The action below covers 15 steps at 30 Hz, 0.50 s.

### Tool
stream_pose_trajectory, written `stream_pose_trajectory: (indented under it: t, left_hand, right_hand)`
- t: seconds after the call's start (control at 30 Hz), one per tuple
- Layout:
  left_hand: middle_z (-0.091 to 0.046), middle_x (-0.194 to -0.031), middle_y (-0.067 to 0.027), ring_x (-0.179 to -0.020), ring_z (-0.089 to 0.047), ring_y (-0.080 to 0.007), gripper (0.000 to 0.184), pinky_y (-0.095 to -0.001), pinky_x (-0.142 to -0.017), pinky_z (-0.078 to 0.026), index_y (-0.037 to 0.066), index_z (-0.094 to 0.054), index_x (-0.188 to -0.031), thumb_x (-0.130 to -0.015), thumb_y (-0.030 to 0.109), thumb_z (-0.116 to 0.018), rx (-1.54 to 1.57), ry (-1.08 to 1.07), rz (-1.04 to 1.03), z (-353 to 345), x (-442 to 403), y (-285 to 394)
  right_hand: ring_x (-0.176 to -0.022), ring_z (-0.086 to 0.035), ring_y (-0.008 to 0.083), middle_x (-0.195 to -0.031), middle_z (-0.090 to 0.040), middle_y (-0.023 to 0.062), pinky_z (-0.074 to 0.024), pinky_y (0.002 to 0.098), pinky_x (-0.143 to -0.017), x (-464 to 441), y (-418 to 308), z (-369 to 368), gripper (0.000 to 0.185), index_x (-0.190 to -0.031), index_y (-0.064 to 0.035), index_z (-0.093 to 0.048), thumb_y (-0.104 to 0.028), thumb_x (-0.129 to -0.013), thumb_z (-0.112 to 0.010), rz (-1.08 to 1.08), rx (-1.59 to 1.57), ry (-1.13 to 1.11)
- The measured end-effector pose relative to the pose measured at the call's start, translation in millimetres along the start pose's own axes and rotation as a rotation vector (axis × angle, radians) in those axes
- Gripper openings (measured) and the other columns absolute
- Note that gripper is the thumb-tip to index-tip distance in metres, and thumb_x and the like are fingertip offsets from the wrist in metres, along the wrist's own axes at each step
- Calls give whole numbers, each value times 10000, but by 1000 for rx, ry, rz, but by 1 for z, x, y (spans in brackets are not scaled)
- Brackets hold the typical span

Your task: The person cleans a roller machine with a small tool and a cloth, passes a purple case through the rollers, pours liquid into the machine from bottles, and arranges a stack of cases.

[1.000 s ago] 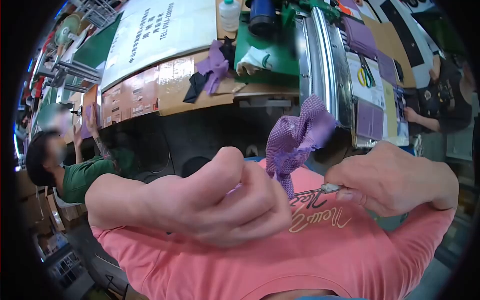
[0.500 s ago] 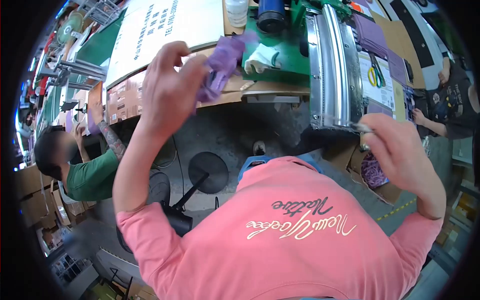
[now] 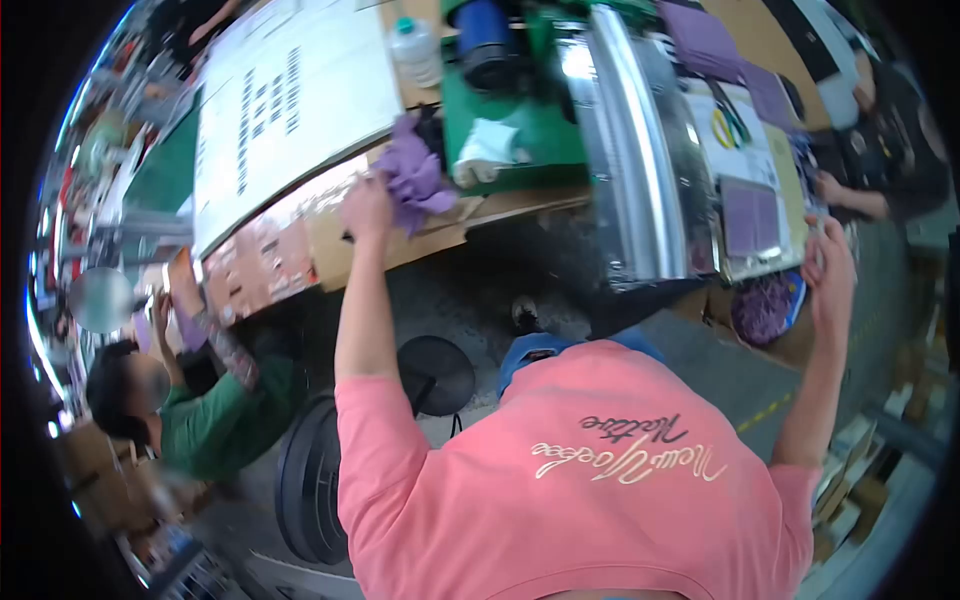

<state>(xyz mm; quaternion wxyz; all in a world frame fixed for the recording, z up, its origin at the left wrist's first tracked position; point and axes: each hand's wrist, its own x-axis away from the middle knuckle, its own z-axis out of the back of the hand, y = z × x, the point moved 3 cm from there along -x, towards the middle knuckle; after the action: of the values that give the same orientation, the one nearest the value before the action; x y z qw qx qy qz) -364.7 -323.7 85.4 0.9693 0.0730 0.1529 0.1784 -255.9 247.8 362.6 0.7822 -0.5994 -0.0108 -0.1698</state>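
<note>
My left hand [image 3: 367, 208] is at the table's front edge, its fingers closed on the near side of a crumpled purple cloth [image 3: 412, 172]. Part of that grip is hidden by the hand itself. My right hand [image 3: 831, 262] is raised beside the right end of the bench, fingers bent and pinched together. Whatever sits between those fingertips is too small and blurred to name. Just left of it lies a flat purple piece [image 3: 750, 218] on the bench. A white glove [image 3: 487, 150] rests on the green surface right of the crumpled cloth.
A long metal roller [image 3: 640, 150] crosses the bench. Yellow-handled scissors [image 3: 728, 122] and a purple stack [image 3: 700, 40] lie beyond it. A clear bottle [image 3: 416, 55] stands near a white printed board [image 3: 290, 110]. Co-workers are at left and right. A bag of purple scraps [image 3: 765, 310] sits below.
My left hand has come down to the table edge with the purple cloth. My right hand has moved outward, away from the roller's near end. The view has shifted.
</note>
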Motion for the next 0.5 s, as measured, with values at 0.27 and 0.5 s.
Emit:
stream_pose_trajectory:
  t: [0.27, 0.5]
  left_hand:
    - [-491, -1236, -222, -1114, -499, -360, 445, -378, -922, -412, -12, -423, -1282, -862, 105, -512, 249, 151, -166, 6, 22, 12]
    - [-532, -996, -216, -870, -530, -327, 293, -357, -787, -425, -47, -472, -1102, -821, -10, -396, 121, -3, 82, 67, 94, 54]
  right_hand:
    - [-757, -544, 178, -861, -600, 76, -432, 289, -684, -141, 142, 8, 219, -941, -16, -588, -194, -828, -530, 94, 389, -42]
    - [-652, -586, 291, -791, -634, 133, -475, 366, -609, -229, 206, -75, 258, -979, -3, -611, -131, -759, -575, 160, 513, -199]
